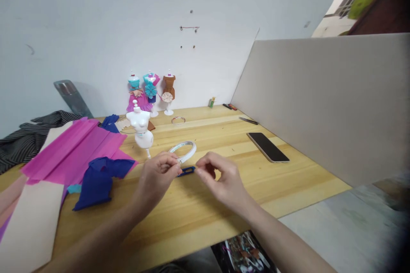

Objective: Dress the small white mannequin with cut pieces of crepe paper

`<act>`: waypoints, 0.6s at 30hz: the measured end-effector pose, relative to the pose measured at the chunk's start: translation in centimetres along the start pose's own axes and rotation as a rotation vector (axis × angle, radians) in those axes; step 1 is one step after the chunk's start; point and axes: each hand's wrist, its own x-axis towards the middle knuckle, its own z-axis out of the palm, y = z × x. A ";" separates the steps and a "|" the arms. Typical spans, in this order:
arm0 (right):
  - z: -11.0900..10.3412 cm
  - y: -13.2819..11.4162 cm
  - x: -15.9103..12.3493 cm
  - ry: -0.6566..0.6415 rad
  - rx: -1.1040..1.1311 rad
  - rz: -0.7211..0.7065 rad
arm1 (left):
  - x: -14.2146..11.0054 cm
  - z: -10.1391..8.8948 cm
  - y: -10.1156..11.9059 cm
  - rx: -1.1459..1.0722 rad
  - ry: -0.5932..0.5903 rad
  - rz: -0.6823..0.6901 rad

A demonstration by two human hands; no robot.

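Both hands are raised over the near middle of the table, fingertips pinched and facing each other. My left hand (162,172) is closed, thumb against forefinger, beside the lower edge of a white tape roll (192,150). My right hand (222,179) is also pinched, a short gap away. What either pinch holds is too small or hidden to make out. Between the fingertips shows a slim dark blue piece with a slot (186,171); I cannot tell whether it touches them. A bare white mini dress form (140,123) stands behind my left hand.
Pink crepe paper (77,149) and folded blue paper (99,181) lie at left. Several dressed mini forms (168,89) stand by the wall. A phone (267,147) and thread snips or scissors (248,120) lie at right, beside a grey partition (320,102).
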 end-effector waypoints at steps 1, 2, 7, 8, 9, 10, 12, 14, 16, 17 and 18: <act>0.6 -0.6 0.0 -0.033 -0.035 -0.032 | -0.2 0.0 0.3 0.115 0.015 0.108; 1.1 -1.0 0.0 -0.051 -0.054 -0.032 | -0.4 0.0 0.6 0.236 0.028 0.211; 2.8 -0.4 0.0 -0.076 0.062 0.157 | -1.5 -0.2 0.8 0.651 0.088 0.625; 3.0 -0.2 -0.1 -0.079 0.102 0.202 | -1.7 -0.3 0.6 0.713 0.096 0.681; 3.2 0.0 -0.2 -0.077 0.141 0.246 | -1.9 -0.3 0.3 0.768 0.100 0.733; 3.4 0.1 -0.2 -0.075 0.175 0.288 | -2.1 -0.4 0.0 0.814 0.094 0.775; 3.6 0.1 -0.4 -0.072 0.235 0.369 | -2.5 -0.5 -0.5 0.871 0.072 0.832; 3.7 -0.1 -0.4 -0.077 0.281 0.430 | -2.7 -0.5 -0.7 0.900 0.044 0.845; 3.7 -0.2 -0.3 -0.086 0.341 0.462 | -2.7 -0.5 -0.5 0.934 0.044 0.854; 3.6 -0.3 -0.2 -0.091 0.376 0.466 | -2.7 -0.5 -0.4 0.956 0.051 0.870; 3.6 -0.3 -0.2 -0.094 0.409 0.467 | -2.7 -0.5 -0.2 0.981 0.058 0.892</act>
